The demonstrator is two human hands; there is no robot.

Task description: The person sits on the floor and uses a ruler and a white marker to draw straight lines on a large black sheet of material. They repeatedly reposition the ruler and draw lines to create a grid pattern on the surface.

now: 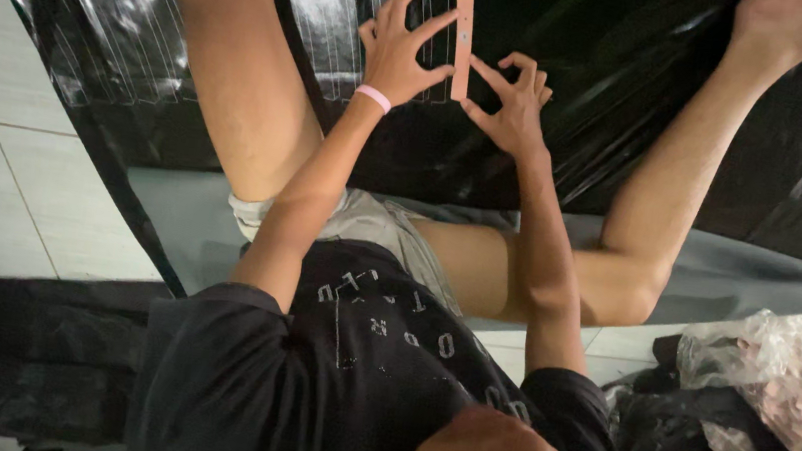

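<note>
Dim indoor light, white glare streaks on the black plastic sheet, soft blur throughout.

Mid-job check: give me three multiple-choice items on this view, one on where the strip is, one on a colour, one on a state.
1. The pink strip lies:
A) on black plastic sheet
B) on the tiled floor
C) in the clear bag

2. The wristband is:
A) blue
B) pink
C) green

3. The left hand is:
A) a fist
B) fingers spread
C) out of view

Answers: 1 A, black sheet surrounds the strip, right hand beside it. 2 B, pale pink at the wrist. 3 B, fingers fan apart by the strip.
</note>
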